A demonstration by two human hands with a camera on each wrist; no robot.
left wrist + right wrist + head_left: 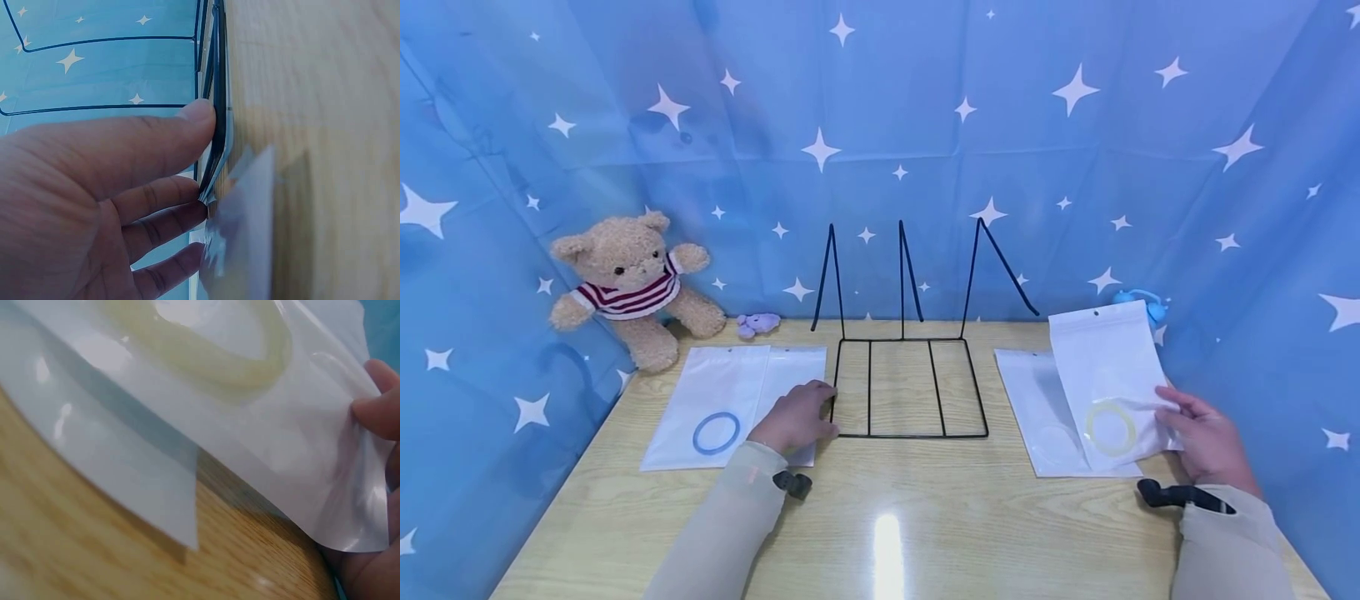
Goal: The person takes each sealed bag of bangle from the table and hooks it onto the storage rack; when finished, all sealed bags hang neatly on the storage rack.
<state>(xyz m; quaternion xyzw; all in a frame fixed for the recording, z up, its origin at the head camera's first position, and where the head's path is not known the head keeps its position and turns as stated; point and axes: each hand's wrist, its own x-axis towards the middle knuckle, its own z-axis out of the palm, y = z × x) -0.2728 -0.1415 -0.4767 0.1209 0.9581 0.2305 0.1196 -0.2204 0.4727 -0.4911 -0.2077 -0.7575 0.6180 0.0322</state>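
A black wire rack point(901, 340) with three upright prongs stands mid-table. At the left side of its base, my left hand point(797, 418) pinches the wire between thumb and fingers; the left wrist view shows the thumb point(198, 115) against the dark wire. On the right, my right hand point(1212, 437) grips the edge of a white zip bag point(1105, 358) holding a yellow ring point(1111, 450). This bag is lifted and tilted over another white bag point(1022, 387), in which a pale ring faintly shows. In the right wrist view the thumb presses the bag's point(325, 481) edge.
Left of the rack lie two overlapping white bags, the upper one point(700, 383) with a blue ring point(716, 433). A teddy bear point(632, 283) leans at the back left, beside a small purple toy point(757, 325). Behind the lifted bag is a blue object point(1156, 312). A starry curtain point(895, 83) surrounds the table.
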